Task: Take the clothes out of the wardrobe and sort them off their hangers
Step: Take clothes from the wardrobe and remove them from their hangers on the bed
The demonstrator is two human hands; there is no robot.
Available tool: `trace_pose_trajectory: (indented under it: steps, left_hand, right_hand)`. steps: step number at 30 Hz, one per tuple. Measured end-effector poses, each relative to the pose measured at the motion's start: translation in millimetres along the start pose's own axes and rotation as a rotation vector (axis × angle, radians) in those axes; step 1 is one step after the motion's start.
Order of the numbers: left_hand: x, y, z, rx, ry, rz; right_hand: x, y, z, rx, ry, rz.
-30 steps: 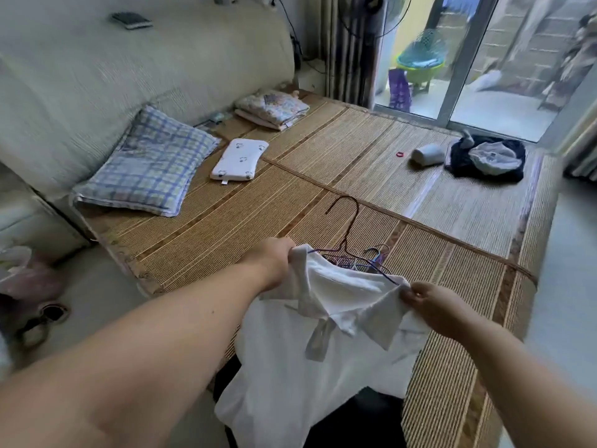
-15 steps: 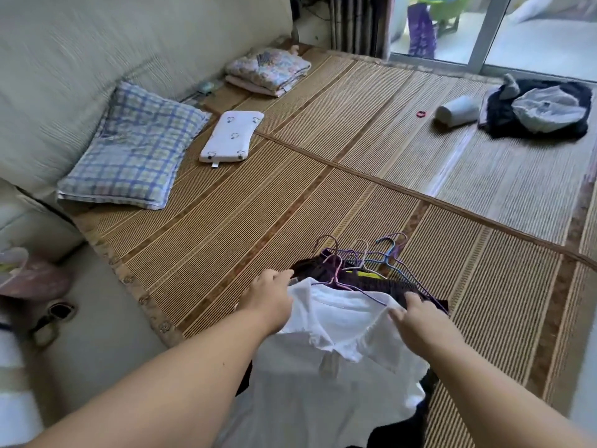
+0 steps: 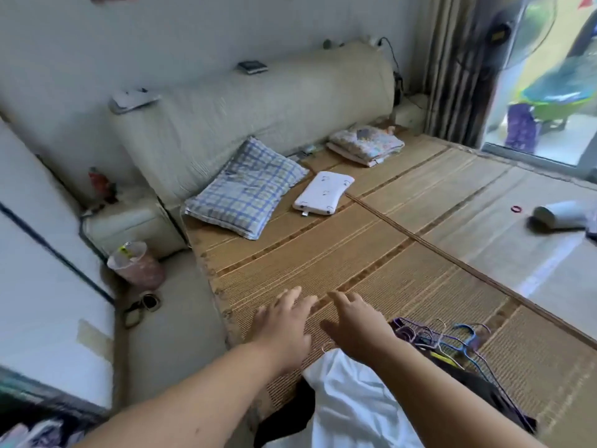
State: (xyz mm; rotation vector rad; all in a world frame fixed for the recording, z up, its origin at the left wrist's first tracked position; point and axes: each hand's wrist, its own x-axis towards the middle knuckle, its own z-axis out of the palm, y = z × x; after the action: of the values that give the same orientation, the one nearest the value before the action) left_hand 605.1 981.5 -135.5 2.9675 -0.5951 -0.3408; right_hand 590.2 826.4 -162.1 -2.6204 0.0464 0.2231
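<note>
At the near edge of the woven bed mat [image 3: 355, 253]: left hand [image 3: 284, 321] palm down, fingers spread, gripping nothing. Right hand [image 3: 355, 328] just beside it, also spread and loose; contact with the mat unclear. White shirt [image 3: 349, 405] lies crumpled under both wrists. Farther right, tangled wire hangers [image 3: 445, 334] on dark clothes [image 3: 475, 379].

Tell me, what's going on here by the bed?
A person is sorting clothes at the edge of a bed covered with a tan woven bamboo mat. Both the left hand and the right hand are open with fingers spread above the mat, and they hold nothing. A white fabric garment lies under the forearms at the near edge. To its right is a pile of dark clothes with a bundle of thin purple and blue wire hangers.
</note>
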Motion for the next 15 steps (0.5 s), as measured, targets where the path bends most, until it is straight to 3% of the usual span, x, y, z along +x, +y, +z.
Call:
trace_pose_trajectory:
  steps: [5,15]
  left_hand:
    - [-77,-86,-81,0.014,0.271,-0.128]
    - [-298,-264,-193,0.243,0.659,-0.477]
  right_hand:
    - [2,-148,-13,-0.002,0.105,-0.379]
    - [-58,-443,10,0.012,0.175,-0.947]
